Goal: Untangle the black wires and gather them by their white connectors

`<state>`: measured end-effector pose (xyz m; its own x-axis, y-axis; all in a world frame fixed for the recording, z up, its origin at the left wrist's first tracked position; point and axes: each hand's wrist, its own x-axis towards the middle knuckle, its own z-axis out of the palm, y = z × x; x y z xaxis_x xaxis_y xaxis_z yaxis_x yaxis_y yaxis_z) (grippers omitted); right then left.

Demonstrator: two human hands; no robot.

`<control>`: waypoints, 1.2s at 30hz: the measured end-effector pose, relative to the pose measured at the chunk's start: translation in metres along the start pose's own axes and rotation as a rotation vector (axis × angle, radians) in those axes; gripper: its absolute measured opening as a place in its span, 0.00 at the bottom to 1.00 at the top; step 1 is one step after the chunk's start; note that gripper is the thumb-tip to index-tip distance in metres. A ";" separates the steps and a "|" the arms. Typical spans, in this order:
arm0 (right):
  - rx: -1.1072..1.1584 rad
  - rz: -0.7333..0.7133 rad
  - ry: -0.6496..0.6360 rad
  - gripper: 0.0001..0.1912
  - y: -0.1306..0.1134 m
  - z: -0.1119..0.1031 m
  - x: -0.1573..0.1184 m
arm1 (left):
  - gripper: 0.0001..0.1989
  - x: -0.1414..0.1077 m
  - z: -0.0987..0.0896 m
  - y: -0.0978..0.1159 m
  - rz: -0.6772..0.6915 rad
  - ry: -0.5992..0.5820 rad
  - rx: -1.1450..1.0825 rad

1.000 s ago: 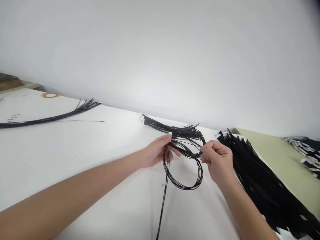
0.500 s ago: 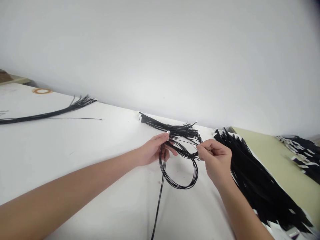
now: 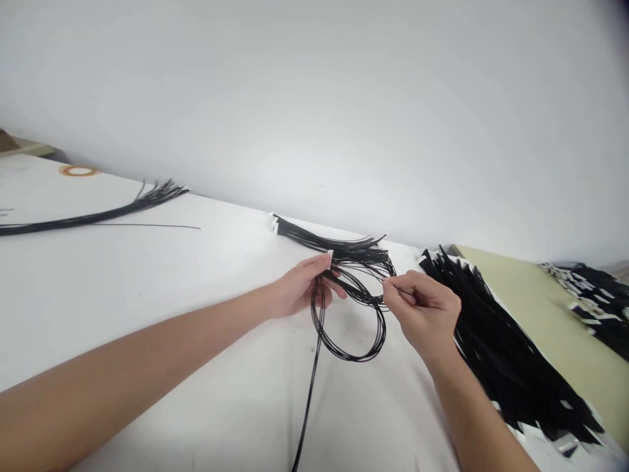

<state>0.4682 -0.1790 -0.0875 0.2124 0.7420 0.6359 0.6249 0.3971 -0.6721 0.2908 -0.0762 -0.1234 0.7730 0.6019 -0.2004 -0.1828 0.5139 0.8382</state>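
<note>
Thin black cable is wound into a loose coil (image 3: 361,357) above the white table. My left hand (image 3: 307,285) pinches the coil's upper left side, with a small white connector (image 3: 330,258) sticking up past the thumb. From there a length of cable hangs down towards the near edge of the view. On the coil's right, my right hand (image 3: 422,308) is closed, thumb against fingers, on a thin black strand that runs leftward to the coil. Just behind both hands lies a bundle of black cables (image 3: 314,239) with white ends.
Another black cable bundle (image 3: 98,217) lies at the left, one strand apart from it. A thick pile of black cables (image 3: 511,354) covers the right side. Beyond it, a yellow-green surface (image 3: 535,295) holds more cables (image 3: 599,295). An orange tape ring (image 3: 78,170) sits near the wall.
The view has tilted slightly, so the table things sit a little higher. My right hand has shifted slightly, its grip on the strand kept. My left hand still holds the coil.
</note>
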 end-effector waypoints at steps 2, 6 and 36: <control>-0.037 -0.055 -0.008 0.08 0.000 0.000 0.001 | 0.20 0.000 0.001 0.001 -0.003 0.002 0.001; -0.129 -0.132 -0.034 0.08 0.000 0.000 0.002 | 0.19 -0.001 0.002 0.002 -0.009 0.005 0.007; -0.231 0.135 -0.164 0.05 0.009 -0.001 0.006 | 0.19 -0.001 0.003 0.006 -0.064 0.042 -0.088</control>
<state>0.4759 -0.1711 -0.0891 0.1927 0.8643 0.4645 0.7573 0.1700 -0.6305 0.2909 -0.0763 -0.1167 0.7592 0.5900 -0.2748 -0.1879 0.6029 0.7753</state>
